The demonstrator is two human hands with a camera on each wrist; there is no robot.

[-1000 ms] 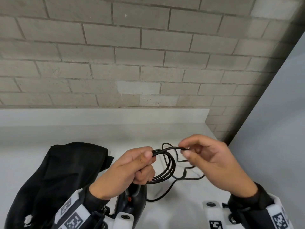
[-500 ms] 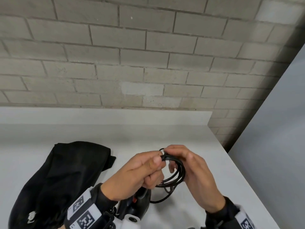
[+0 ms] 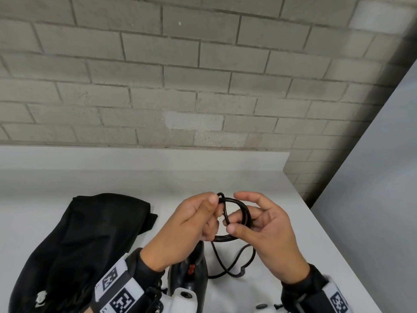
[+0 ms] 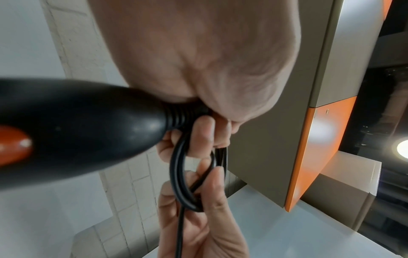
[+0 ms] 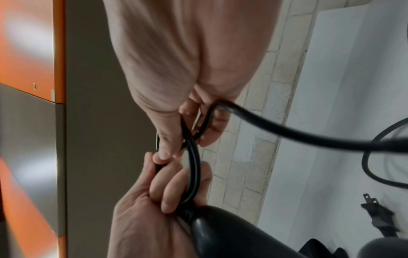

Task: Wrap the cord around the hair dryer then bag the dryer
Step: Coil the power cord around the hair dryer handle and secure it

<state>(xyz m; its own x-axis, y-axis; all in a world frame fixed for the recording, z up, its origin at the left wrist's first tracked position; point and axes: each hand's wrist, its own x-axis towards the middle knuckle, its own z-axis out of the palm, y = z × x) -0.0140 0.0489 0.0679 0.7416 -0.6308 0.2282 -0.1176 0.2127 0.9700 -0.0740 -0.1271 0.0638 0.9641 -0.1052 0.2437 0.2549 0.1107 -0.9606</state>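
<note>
A black hair dryer (image 3: 191,274) with a red switch hangs under my left hand (image 3: 194,222), handle end up. Its black cord (image 3: 244,213) is gathered into a small coil of several loops between my hands. My left hand pinches the top of the coil between thumb and fingers, and its lower fingers curl at the dryer's cord end (image 4: 185,115). My right hand (image 3: 255,224) pinches a strand at the coil's right side with thumb and fingers. Loose cord (image 3: 228,265) trails onto the counter, ending in the plug (image 5: 375,213). The black bag (image 3: 85,245) lies at the left.
The white counter (image 3: 135,181) runs to a brick wall (image 3: 180,75) at the back and ends at a right edge (image 3: 327,233) beside a grey panel (image 3: 383,177). An orange and grey cabinet (image 4: 320,139) shows in the wrist views.
My right hand came in to the left hand and laid another loop on the coil, then drew back a little. The loose cord on the counter has become shorter.
</note>
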